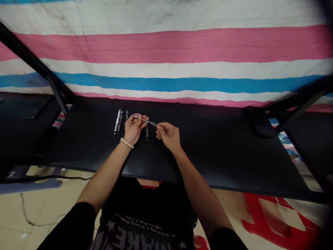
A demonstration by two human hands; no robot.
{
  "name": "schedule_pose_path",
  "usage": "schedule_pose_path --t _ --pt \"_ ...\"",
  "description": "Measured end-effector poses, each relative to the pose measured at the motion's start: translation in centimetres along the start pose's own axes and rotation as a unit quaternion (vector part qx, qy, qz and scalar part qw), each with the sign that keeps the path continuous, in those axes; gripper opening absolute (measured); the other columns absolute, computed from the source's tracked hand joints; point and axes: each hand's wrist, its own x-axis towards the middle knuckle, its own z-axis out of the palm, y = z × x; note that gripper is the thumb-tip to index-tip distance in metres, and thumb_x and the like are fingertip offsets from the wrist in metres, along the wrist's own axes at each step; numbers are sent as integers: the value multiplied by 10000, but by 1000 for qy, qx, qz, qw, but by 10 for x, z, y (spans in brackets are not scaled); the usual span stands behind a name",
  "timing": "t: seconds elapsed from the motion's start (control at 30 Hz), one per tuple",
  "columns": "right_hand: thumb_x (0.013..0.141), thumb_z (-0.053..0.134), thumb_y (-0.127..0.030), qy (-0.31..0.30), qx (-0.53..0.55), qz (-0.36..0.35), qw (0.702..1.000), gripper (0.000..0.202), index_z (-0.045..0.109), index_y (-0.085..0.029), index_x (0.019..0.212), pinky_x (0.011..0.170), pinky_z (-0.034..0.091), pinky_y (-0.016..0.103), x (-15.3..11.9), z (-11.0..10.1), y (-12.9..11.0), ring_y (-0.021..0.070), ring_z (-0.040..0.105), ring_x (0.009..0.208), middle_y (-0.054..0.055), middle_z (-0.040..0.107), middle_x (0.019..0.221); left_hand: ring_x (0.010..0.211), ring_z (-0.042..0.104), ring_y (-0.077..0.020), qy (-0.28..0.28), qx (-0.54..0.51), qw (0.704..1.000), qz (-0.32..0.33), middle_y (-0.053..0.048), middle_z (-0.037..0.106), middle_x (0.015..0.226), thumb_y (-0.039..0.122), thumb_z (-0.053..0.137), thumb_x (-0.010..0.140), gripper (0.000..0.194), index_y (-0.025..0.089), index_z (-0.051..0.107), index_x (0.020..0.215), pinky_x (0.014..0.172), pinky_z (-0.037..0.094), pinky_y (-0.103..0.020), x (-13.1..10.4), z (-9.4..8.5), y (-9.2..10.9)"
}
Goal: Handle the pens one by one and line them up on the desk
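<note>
My left hand (134, 127), with a pale beaded bracelet (126, 143) at the wrist, pinches the clear barrel of a pen (135, 116). Between the two hands runs a thin refill joined to a dark grip piece (153, 123), whose right end my right hand (169, 134) holds in its fingertips. Below that, a dark pen part (147, 132) lies on the black table. Two pens, one white and grey (117, 121) and one darker (120, 122), lie side by side left of my left hand. Another dark pen (127, 114) is partly hidden behind it.
The black table (221, 149) has a dark object (258, 121) at its right rear. Black metal frame bars stand at both sides. A striped sheet (182, 48) hangs behind. A red stool (273, 222) is on the floor at the lower right, with cables at the lower left.
</note>
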Motion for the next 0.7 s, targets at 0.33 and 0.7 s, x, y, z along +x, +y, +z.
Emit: schedule_pose_path --t 0.33,0.7 --pt "873 536 -740 -84 -6 52 995 600 642 -186 673 342 324 204 0 -3 -7 64 419 309 -40 521 424 873 728 -156 -18 -20 999 -41 -8 711 882 328 834 806 262 197 619 877 811 569 -283 0 3 8" --pt "875 539 -736 -55 2 15 998 552 680 -203 854 458 398 225 5 -3 2 84 505 437 -30 598 555 355 180 -71 32 -151 986 -64 85 240 445 462 409 1004 419 205 495 685 359 228 -206 -3 -23 68"
